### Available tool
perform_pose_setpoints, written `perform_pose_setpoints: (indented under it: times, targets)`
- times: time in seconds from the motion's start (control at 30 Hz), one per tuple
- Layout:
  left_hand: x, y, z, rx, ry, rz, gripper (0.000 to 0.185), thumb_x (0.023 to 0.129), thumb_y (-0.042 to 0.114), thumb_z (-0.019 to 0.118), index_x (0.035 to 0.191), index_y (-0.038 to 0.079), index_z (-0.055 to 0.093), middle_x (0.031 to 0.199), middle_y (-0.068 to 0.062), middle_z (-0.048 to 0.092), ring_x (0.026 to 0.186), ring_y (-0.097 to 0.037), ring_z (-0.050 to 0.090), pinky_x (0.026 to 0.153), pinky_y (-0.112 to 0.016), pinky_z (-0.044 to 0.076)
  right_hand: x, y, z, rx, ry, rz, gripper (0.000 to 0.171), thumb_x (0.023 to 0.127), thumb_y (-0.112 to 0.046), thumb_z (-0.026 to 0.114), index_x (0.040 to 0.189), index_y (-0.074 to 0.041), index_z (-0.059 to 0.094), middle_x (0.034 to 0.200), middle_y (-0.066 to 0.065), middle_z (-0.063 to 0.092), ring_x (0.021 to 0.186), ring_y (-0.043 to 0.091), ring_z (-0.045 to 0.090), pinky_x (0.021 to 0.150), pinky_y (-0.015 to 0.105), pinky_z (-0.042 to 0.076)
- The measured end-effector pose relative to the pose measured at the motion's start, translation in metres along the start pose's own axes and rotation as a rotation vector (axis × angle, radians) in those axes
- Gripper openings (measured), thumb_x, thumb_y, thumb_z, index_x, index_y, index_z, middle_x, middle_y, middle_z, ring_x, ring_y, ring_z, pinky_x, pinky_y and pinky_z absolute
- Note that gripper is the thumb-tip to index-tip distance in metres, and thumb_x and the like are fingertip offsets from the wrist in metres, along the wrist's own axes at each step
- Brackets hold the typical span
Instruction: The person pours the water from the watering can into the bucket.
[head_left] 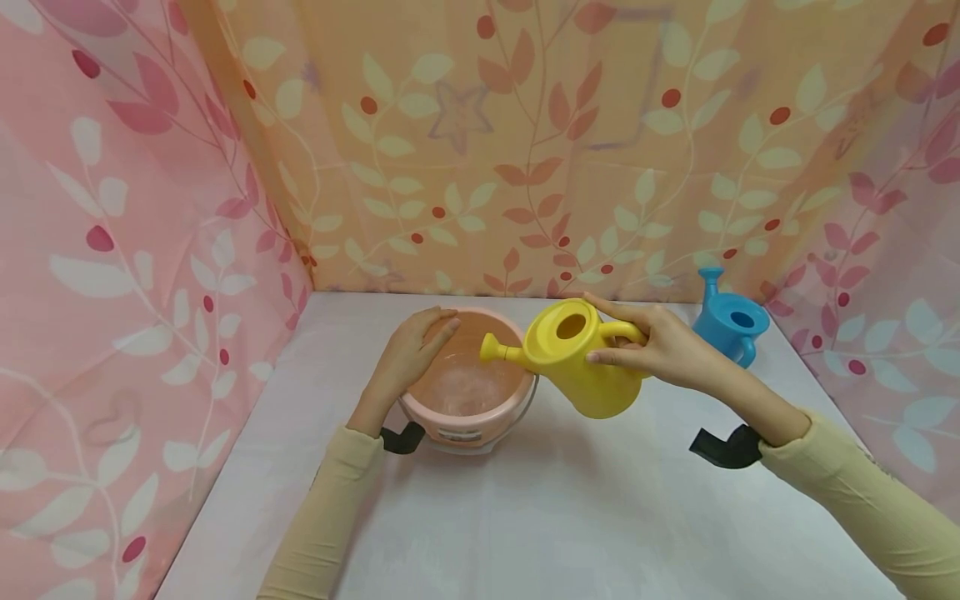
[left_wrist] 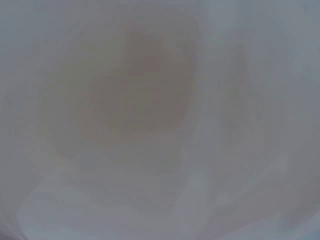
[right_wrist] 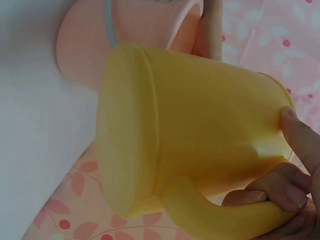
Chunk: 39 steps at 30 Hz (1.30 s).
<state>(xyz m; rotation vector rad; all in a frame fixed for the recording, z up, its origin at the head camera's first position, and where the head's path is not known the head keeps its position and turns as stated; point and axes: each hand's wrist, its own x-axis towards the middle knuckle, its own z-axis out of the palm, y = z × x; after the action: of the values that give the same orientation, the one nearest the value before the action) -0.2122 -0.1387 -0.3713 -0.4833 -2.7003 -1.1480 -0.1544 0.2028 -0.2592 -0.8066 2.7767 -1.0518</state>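
The right hand (head_left: 660, 346) grips a yellow toy watering can (head_left: 600, 375) by its handle, the thumb pressed on the can's side. In the right wrist view the fingers (right_wrist: 285, 192) curl round the handle. The can tilts to the left, its spout (head_left: 498, 348) over the right part of a pink bucket (head_left: 442, 429). At the bucket's left rim, the left hand (head_left: 408, 350) holds on, with thumb and fingers over the edge. Inside the bucket a pale sheen shows at the bottom. The left wrist view is blurred.
A blue toy watering can (head_left: 727, 325) stands at the back right of the white tabletop (head_left: 570, 525). Floral cloth hangs at the back (head_left: 480, 167), left and right. A black strap (head_left: 727, 447) sticks out at the right cuff.
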Motion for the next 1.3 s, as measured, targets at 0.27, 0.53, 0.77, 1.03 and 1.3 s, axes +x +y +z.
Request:
perform_pose_setpoints:
  times: [0.27, 0.53, 0.77, 1.03, 1.3]
  targets:
    - [0.0001, -0.0001, 0.0002, -0.003, -0.002, -0.008, 0.058, 0.091, 0.06, 0.039, 0.129, 0.018, 0.056, 0.137, -0.009, 0.048, 0.13, -0.026, 0.04, 0.109, -0.047, 0.03, 0.0003, -0.001, 0.0003, -0.008, -0.003, -0.003, 0.075, 0.079, -0.032, 0.072, 0.143, -0.025, 0.035, 0.07, 0.003, 0.049, 0.069, 0.019, 0.048, 0.057, 0.024, 0.051]
    - [0.0005, -0.0004, 0.0004, 0.0, 0.002, 0.001, 0.058, 0.092, 0.059, 0.039, 0.129, 0.019, 0.055, 0.136, -0.006, 0.05, 0.13, -0.025, 0.04, 0.109, -0.046, 0.03, 0.0006, -0.0018, 0.0003, -0.005, -0.01, 0.002, 0.076, 0.079, -0.032, 0.072, 0.144, -0.026, 0.034, 0.074, 0.004, 0.05, 0.071, 0.019, 0.048, 0.059, 0.024, 0.052]
    - [0.0003, 0.0, 0.0001, 0.002, 0.0, 0.004, 0.058, 0.092, 0.06, 0.039, 0.129, 0.019, 0.055, 0.136, -0.006, 0.05, 0.13, -0.025, 0.04, 0.108, -0.046, 0.031, 0.0007, -0.0016, 0.0009, 0.003, -0.012, 0.01, 0.076, 0.079, -0.032, 0.072, 0.144, -0.026, 0.034, 0.078, 0.003, 0.054, 0.075, 0.02, 0.05, 0.062, 0.025, 0.054]
    - [0.0004, -0.001, 0.0, -0.014, -0.006, -0.005, 0.059, 0.091, 0.061, 0.039, 0.129, 0.019, 0.055, 0.137, -0.007, 0.049, 0.131, -0.025, 0.039, 0.109, -0.046, 0.03, 0.0007, -0.0021, 0.0003, 0.006, -0.014, 0.004, 0.075, 0.079, -0.032, 0.072, 0.144, -0.027, 0.033, 0.077, 0.004, 0.052, 0.074, 0.02, 0.05, 0.061, 0.024, 0.053]
    - [0.0, -0.0007, -0.0002, -0.013, -0.002, -0.008, 0.059, 0.091, 0.062, 0.039, 0.129, 0.019, 0.056, 0.137, -0.007, 0.049, 0.131, -0.025, 0.039, 0.109, -0.046, 0.03, 0.0007, -0.0035, -0.0003, -0.003, -0.019, 0.007, 0.076, 0.079, -0.032, 0.072, 0.144, -0.027, 0.033, 0.076, 0.003, 0.052, 0.074, 0.019, 0.049, 0.061, 0.024, 0.053]
